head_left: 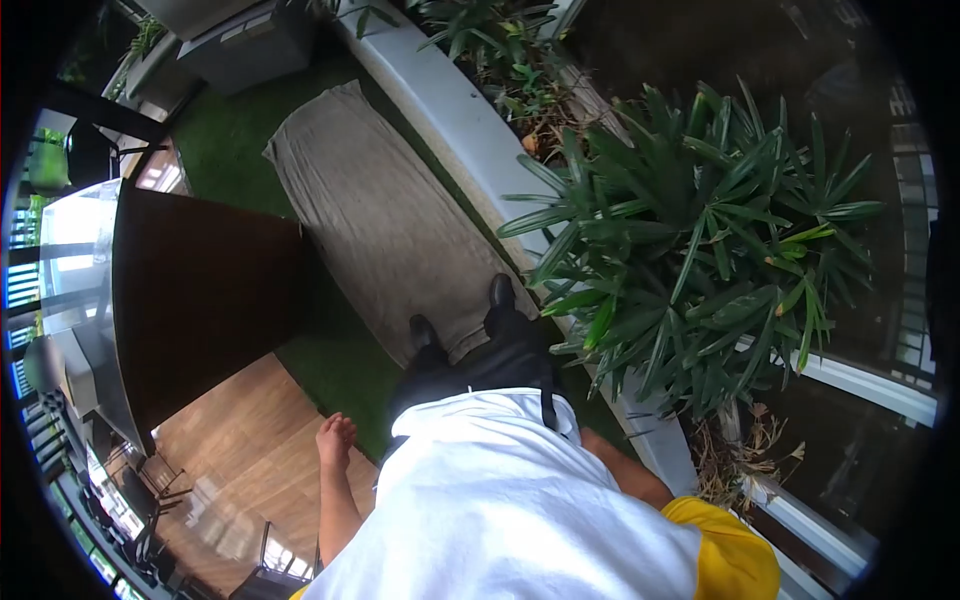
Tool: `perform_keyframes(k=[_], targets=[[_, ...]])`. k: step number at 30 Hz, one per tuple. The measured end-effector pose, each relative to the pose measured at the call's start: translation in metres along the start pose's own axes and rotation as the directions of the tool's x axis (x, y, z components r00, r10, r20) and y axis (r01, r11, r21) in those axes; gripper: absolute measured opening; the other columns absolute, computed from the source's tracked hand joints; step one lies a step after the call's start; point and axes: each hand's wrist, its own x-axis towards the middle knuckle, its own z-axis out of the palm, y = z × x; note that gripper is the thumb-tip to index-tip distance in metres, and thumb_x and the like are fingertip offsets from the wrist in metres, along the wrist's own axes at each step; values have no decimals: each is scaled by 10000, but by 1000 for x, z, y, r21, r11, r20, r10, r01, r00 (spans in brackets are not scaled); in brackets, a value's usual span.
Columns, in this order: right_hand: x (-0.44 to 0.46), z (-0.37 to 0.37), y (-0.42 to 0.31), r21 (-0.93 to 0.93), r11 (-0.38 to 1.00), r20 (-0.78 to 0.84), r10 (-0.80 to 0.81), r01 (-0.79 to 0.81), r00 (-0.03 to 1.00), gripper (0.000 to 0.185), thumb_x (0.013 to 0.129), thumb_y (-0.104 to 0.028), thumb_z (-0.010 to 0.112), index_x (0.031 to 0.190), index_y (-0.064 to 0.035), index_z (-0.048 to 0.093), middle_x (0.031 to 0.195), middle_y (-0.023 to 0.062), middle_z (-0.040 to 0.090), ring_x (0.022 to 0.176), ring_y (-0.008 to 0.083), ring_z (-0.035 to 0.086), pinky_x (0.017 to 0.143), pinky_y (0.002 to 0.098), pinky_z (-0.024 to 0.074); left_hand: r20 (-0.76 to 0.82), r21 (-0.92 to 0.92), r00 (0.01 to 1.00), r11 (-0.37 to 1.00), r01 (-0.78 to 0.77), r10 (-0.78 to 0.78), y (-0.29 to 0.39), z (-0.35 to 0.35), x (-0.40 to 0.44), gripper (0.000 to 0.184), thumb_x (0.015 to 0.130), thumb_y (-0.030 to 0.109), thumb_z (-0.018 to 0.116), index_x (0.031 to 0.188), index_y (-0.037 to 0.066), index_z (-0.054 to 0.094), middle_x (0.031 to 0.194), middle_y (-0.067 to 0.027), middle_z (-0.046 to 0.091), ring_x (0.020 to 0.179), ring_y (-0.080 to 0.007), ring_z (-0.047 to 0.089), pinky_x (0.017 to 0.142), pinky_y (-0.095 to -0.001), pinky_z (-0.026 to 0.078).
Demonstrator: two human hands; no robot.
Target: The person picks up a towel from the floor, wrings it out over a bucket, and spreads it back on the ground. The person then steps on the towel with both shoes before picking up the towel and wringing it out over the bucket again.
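Observation:
My left hand [337,436] hangs out beside my hip, above the wood-look floor and the edge of the green turf. Its fingers curl in loosely, and nothing shows in them. On my other side, the right forearm [630,470] runs in behind the white shirt [500,490], which hides that hand. A long grey-brown cloth [385,210] lies spread on the turf in front of me, wrinkled along its length. My black shoes [502,292] stand on its near end.
A dark brown counter or table side [205,300] rises at left, close to the cloth. A pale planter ledge [440,120] borders the right, with a leafy plant [690,240] hanging over it. A grey box [250,50] stands beyond the cloth. Chairs [140,490] are at lower left.

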Motion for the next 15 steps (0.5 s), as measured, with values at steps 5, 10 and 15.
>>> perform_keyframes(k=[5, 10, 15], targets=[[22, 66, 101, 597, 731, 224, 242, -330, 944, 164, 811, -108, 544, 942, -61, 630, 755, 27, 613, 582, 132, 566, 466, 296, 438, 125, 156, 991, 987, 34, -54, -23, 6, 25, 208, 904, 115, 524, 1088, 23, 551, 803, -70, 610, 639, -166, 589, 541, -294, 495], [17, 50, 40, 766, 240, 339, 639, -597, 691, 215, 800, -119, 580, 999, -53, 629, 775, 54, 610, 649, 166, 588, 532, 320, 468, 181, 335, 982, 936, -109, 49, 40, 44, 39, 221, 897, 114, 526, 1093, 15, 551, 821, -81, 624, 630, -185, 589, 519, -302, 480], [-7, 9, -44, 500, 692, 247, 462, -521, 851, 181, 842, -107, 478, 942, -74, 625, 706, 50, 587, 571, 147, 546, 463, 302, 421, 148, 143, 980, 978, -155, 133, 73, 42, 32, 251, 918, 162, 534, 1139, 44, 547, 882, -72, 635, 739, -170, 616, 647, -312, 522]])
